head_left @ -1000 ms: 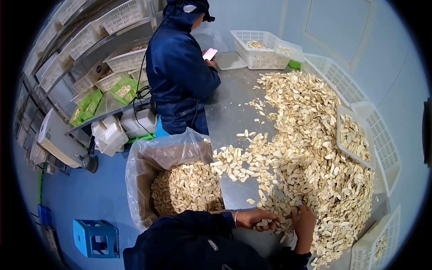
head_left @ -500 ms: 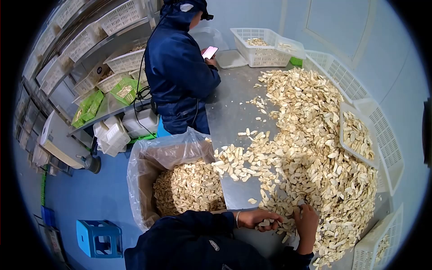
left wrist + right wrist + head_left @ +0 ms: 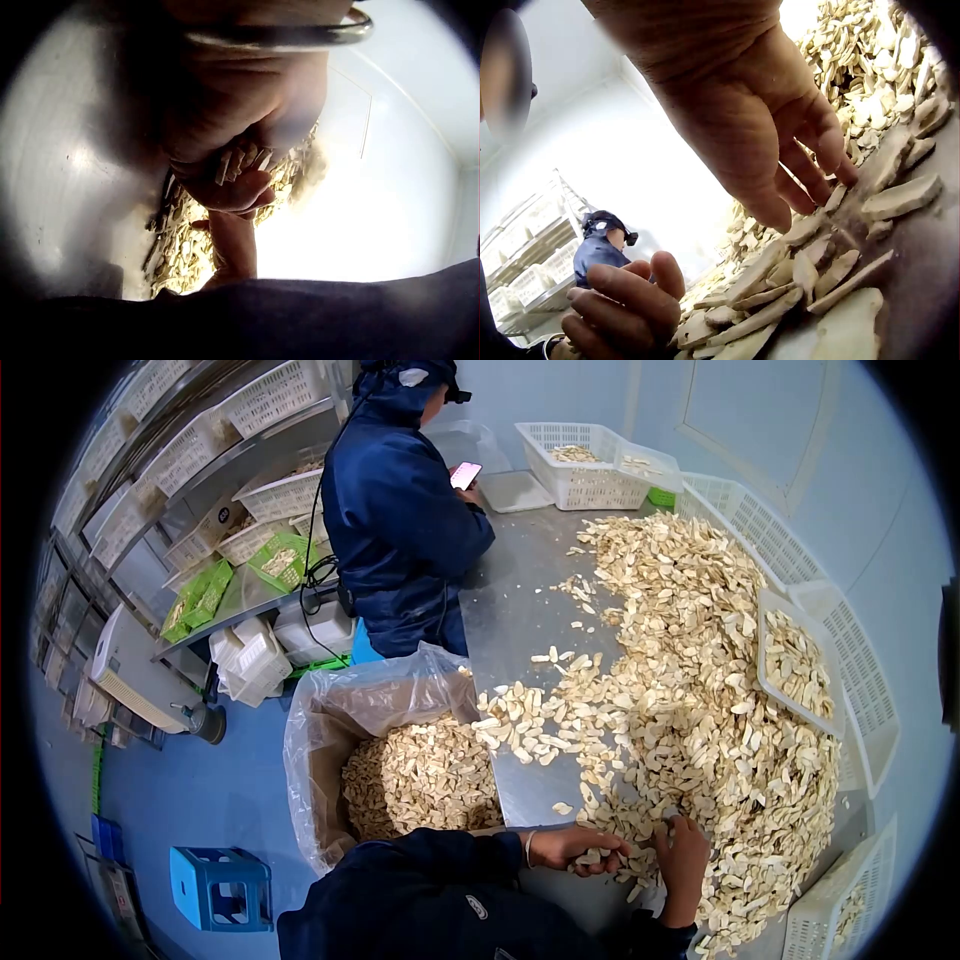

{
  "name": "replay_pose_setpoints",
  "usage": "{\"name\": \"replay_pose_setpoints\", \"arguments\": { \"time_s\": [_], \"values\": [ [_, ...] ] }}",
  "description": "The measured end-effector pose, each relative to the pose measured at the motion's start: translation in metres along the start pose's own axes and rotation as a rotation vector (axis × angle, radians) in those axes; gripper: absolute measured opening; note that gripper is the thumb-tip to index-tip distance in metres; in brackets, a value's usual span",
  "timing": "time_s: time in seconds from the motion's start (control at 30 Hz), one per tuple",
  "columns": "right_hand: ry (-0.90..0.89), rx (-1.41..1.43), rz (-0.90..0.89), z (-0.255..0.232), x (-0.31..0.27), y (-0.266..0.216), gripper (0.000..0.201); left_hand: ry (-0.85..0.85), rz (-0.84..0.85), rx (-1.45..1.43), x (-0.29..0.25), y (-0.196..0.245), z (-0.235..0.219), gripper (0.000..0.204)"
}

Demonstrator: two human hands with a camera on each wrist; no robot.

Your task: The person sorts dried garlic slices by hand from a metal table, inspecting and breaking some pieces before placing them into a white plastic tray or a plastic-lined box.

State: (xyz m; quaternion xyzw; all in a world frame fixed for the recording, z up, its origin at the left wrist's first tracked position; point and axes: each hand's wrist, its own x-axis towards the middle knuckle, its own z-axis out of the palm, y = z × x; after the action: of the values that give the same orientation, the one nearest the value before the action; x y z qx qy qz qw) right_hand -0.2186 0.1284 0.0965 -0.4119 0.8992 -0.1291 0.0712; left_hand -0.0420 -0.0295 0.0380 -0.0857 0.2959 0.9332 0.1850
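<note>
Pale dried slices lie in a large heap over the metal table. My left hand, with a bangle at the wrist, is held over the near edge of the heap. Its curled fingers hold several slices against the palm, as the left wrist view shows. Just to its right, my right hand reaches down to the slices. In the right wrist view its fingers are loosely extended, the tips right at slices lying on the table. Loose slices lie between the two hands.
A plastic-lined bin full of slices stands left of the table. White baskets line the far and right sides, with a tray on the heap. Another person stands opposite, holding a phone. A blue stool stands on the floor.
The head view has shifted slightly. Both hands keep nearly the same place and pose at the heap's near edge.
</note>
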Motion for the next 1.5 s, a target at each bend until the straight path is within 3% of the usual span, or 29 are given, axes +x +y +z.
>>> {"name": "replay_pose_setpoints", "arguments": {
  "time_s": [0.87,1.5],
  "values": [
    [0.042,0.004,-0.049,-0.003,0.001,-0.003,0.026,-0.018,0.063,0.007,0.002,-0.004,-0.002,0.044],
    [0.070,-0.003,-0.069,0.002,-0.002,-0.004,0.022,0.006,0.012,-0.063,0.007,-0.009,-0.006,0.046]
  ]
}}
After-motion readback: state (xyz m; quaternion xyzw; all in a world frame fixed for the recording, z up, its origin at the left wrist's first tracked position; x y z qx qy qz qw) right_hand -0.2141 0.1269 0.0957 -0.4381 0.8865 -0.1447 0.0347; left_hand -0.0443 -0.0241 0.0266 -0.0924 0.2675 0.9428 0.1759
